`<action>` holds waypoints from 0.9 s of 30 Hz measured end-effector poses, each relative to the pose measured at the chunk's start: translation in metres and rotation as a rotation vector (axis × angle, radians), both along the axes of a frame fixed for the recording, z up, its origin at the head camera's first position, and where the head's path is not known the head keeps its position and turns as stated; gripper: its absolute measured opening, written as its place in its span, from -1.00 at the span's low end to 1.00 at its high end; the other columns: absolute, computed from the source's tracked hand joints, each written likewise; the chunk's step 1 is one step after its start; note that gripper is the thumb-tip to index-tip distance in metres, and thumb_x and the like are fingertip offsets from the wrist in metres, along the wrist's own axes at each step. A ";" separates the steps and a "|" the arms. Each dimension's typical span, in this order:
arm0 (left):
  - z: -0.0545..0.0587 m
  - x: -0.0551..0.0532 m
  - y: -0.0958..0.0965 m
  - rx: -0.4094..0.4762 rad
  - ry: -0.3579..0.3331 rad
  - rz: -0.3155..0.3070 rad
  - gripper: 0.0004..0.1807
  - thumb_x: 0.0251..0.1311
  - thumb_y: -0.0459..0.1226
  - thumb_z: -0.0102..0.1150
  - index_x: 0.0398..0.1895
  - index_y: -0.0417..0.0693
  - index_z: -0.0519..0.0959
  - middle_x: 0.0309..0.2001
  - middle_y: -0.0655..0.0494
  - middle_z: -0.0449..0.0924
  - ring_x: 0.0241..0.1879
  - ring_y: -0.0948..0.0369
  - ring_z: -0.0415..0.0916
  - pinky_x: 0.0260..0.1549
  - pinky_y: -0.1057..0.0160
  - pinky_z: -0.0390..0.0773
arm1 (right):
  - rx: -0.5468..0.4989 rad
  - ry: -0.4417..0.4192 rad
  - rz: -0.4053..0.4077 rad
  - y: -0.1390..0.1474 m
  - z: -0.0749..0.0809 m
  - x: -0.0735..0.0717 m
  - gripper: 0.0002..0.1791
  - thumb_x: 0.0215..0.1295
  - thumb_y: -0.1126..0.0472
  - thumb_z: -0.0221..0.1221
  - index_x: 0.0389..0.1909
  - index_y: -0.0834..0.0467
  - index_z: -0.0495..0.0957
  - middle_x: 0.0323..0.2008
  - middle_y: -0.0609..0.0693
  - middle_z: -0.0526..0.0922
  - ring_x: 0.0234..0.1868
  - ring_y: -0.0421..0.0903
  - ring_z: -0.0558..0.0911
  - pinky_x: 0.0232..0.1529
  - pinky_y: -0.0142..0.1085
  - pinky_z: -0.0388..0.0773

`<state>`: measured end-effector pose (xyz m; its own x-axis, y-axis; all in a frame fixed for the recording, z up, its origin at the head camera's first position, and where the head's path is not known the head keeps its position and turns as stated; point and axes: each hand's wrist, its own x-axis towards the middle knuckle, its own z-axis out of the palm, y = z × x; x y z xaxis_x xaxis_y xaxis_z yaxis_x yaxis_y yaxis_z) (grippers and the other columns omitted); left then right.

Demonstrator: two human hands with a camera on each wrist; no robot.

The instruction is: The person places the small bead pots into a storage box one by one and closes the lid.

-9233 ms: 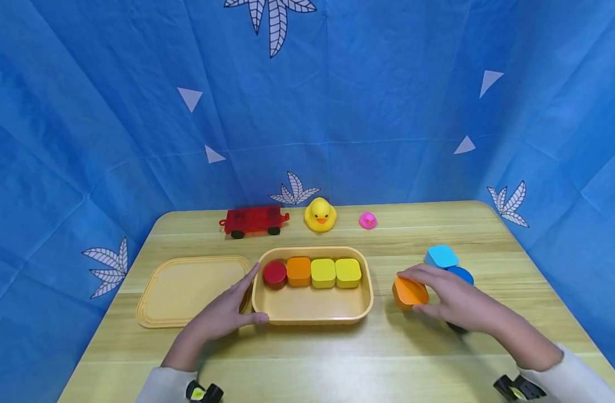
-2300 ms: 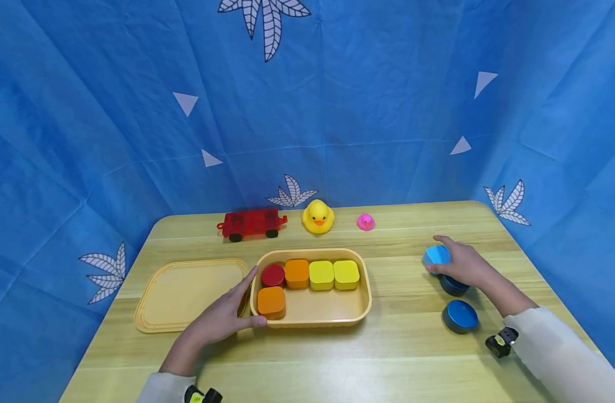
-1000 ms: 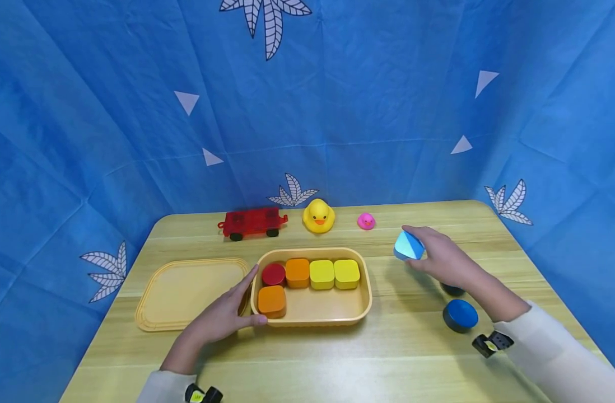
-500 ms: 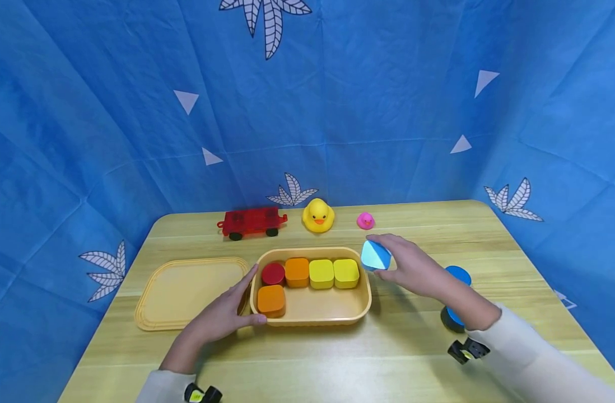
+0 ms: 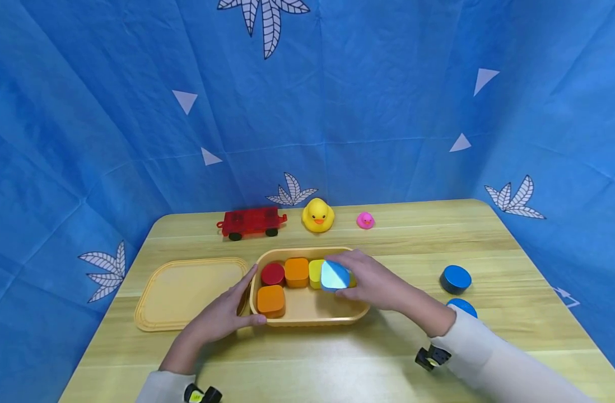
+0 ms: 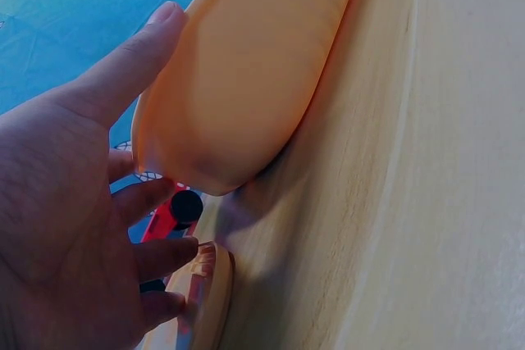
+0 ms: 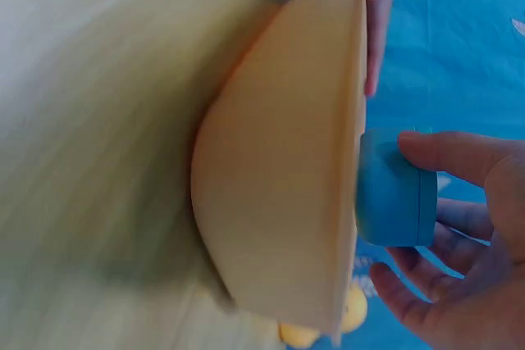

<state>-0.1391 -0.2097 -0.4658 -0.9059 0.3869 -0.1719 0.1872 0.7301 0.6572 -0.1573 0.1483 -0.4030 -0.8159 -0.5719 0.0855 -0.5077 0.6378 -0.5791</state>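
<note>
My right hand pinches a small light blue rounded-square box between thumb and fingers, above the beige container. A seam rings the box near one face. In the head view it overlaps two yellow square boxes. The container also holds a round red box, an orange square box behind, and another orange box in the front left corner. My left hand rests at the container's left end, thumb and index finger spread along its rim, other fingers loosely extended.
A flat beige lid lies left of the container. Two round blue boxes stand at the right, one partly behind my right forearm. Along the back are a red toy wagon, a yellow duck and a small pink duck.
Earlier, my right hand put an orange box in the container's front left corner. It then took the light blue box from the right and carried it left over the container. My left hand stays put.
</note>
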 end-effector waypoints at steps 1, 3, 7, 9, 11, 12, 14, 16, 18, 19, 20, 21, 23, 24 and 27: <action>0.000 0.000 0.000 0.000 0.000 0.000 0.22 0.18 0.19 0.40 0.70 0.41 -0.26 0.66 -0.09 -0.09 0.56 -0.25 0.04 0.44 -0.34 0.15 | 0.005 -0.007 0.006 -0.005 -0.001 0.001 -0.25 0.18 0.25 0.49 0.41 0.20 0.46 0.27 0.12 0.58 0.26 0.15 0.50 0.27 0.10 0.53; 0.000 0.000 0.000 0.006 0.002 -0.003 0.21 0.19 0.19 0.40 0.70 0.41 -0.26 0.66 -0.08 -0.09 0.56 -0.25 0.04 0.44 -0.34 0.15 | 0.009 -0.015 0.023 -0.013 -0.004 0.001 -0.26 0.19 0.25 0.49 0.41 0.19 0.46 0.29 0.12 0.56 0.28 0.15 0.50 0.28 0.10 0.53; 0.000 0.000 0.000 0.016 0.002 -0.006 0.21 0.19 0.18 0.40 0.70 0.41 -0.26 0.67 -0.07 -0.09 0.57 -0.24 0.03 0.45 -0.34 0.15 | 0.013 -0.026 0.046 -0.029 -0.008 0.001 -0.27 0.18 0.26 0.49 0.39 0.17 0.47 0.29 0.13 0.54 0.27 0.14 0.52 0.26 0.09 0.55; -0.001 0.000 0.000 0.018 -0.002 -0.005 0.21 0.19 0.18 0.40 0.69 0.42 -0.26 0.67 -0.06 -0.09 0.57 -0.24 0.03 0.45 -0.33 0.14 | 0.014 -0.042 0.052 -0.036 -0.009 0.000 -0.28 0.18 0.27 0.49 0.38 0.15 0.48 0.28 0.12 0.53 0.25 0.12 0.54 0.26 0.07 0.56; -0.001 0.000 -0.001 0.017 -0.007 -0.002 0.22 0.19 0.19 0.40 0.69 0.43 -0.27 0.67 -0.07 -0.09 0.57 -0.24 0.03 0.45 -0.34 0.15 | 0.018 -0.057 0.056 -0.043 -0.011 0.000 -0.29 0.19 0.26 0.49 0.38 0.14 0.49 0.28 0.10 0.52 0.22 0.10 0.55 0.25 0.05 0.56; -0.001 0.000 -0.001 0.016 -0.009 0.000 0.21 0.19 0.19 0.40 0.69 0.43 -0.27 0.67 -0.06 -0.09 0.57 -0.24 0.03 0.44 -0.34 0.15 | 0.022 -0.061 0.060 -0.046 -0.012 0.000 -0.29 0.19 0.25 0.49 0.38 0.13 0.49 0.28 0.10 0.52 0.21 0.10 0.55 0.25 0.04 0.57; -0.001 0.000 -0.001 0.014 -0.008 0.002 0.21 0.19 0.19 0.40 0.69 0.44 -0.27 0.67 -0.07 -0.09 0.57 -0.25 0.04 0.44 -0.34 0.16 | 0.030 -0.058 0.073 -0.052 -0.014 -0.001 -0.29 0.19 0.23 0.49 0.38 0.13 0.49 0.28 0.09 0.52 0.20 0.08 0.55 0.26 0.02 0.57; 0.000 0.000 -0.001 0.013 -0.007 0.001 0.21 0.19 0.20 0.39 0.69 0.44 -0.27 0.67 -0.06 -0.09 0.57 -0.24 0.04 0.44 -0.34 0.17 | 0.052 -0.043 0.085 -0.056 -0.017 -0.001 -0.29 0.21 0.19 0.49 0.38 0.12 0.49 0.30 0.08 0.52 0.22 0.06 0.55 0.27 0.00 0.56; 0.000 0.001 0.000 0.011 -0.011 0.004 0.21 0.19 0.20 0.39 0.69 0.44 -0.27 0.67 -0.06 -0.08 0.57 -0.24 0.04 0.43 -0.34 0.17 | 0.070 -0.031 0.095 -0.060 -0.020 -0.001 -0.29 0.21 0.16 0.49 0.39 0.10 0.50 0.32 0.06 0.53 0.25 0.05 0.53 0.28 -0.02 0.55; 0.000 0.001 0.000 0.009 -0.013 0.005 0.21 0.19 0.21 0.38 0.69 0.44 -0.26 0.67 -0.05 -0.08 0.57 -0.24 0.04 0.43 -0.34 0.18 | 0.081 -0.020 0.098 -0.061 -0.022 -0.001 -0.29 0.22 0.15 0.49 0.39 0.09 0.50 0.32 0.05 0.53 0.26 0.04 0.52 0.28 -0.03 0.55; 0.000 0.001 0.000 0.008 -0.015 0.006 0.21 0.19 0.21 0.38 0.69 0.44 -0.26 0.66 -0.06 -0.08 0.57 -0.24 0.05 0.43 -0.34 0.18 | 0.094 -0.011 0.098 -0.063 -0.023 -0.001 -0.29 0.22 0.13 0.49 0.40 0.08 0.50 0.33 0.04 0.54 0.27 0.02 0.50 0.29 -0.05 0.55; 0.000 0.001 0.000 0.008 -0.017 0.005 0.20 0.19 0.21 0.38 0.69 0.44 -0.26 0.66 -0.06 -0.08 0.57 -0.24 0.05 0.43 -0.34 0.19 | 0.104 -0.002 0.100 -0.064 -0.024 -0.001 -0.29 0.22 0.11 0.49 0.40 0.07 0.50 0.32 0.02 0.54 0.27 0.01 0.50 0.28 -0.06 0.55; 0.001 0.001 0.000 0.010 -0.021 0.007 0.21 0.18 0.21 0.38 0.69 0.45 -0.26 0.66 -0.07 -0.06 0.56 -0.24 0.06 0.42 -0.34 0.20 | 0.121 0.020 0.106 -0.066 -0.026 -0.002 -0.29 0.21 0.09 0.50 0.38 0.05 0.52 0.31 0.00 0.57 0.26 0.01 0.49 0.26 -0.09 0.55; 0.001 0.001 0.000 0.011 -0.022 0.008 0.21 0.18 0.21 0.38 0.69 0.45 -0.26 0.66 -0.07 -0.06 0.56 -0.25 0.06 0.42 -0.35 0.20 | 0.131 0.034 0.110 -0.066 -0.027 -0.002 -0.30 0.21 0.08 0.50 0.38 0.05 0.53 0.30 -0.01 0.58 0.25 0.01 0.49 0.25 -0.10 0.54; 0.001 0.001 0.000 0.014 -0.024 0.006 0.21 0.18 0.22 0.38 0.69 0.45 -0.27 0.66 -0.08 -0.05 0.56 -0.26 0.07 0.41 -0.36 0.20 | 0.162 0.066 0.118 -0.068 -0.029 -0.003 -0.31 0.20 0.03 0.50 0.36 0.03 0.55 0.27 -0.04 0.61 0.23 0.01 0.48 0.20 -0.10 0.52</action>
<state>-0.1383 -0.2100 -0.4649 -0.9040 0.3838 -0.1883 0.1667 0.7219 0.6716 -0.1604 0.0804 -0.4318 -0.7383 -0.6735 0.0354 -0.6175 0.6539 -0.4371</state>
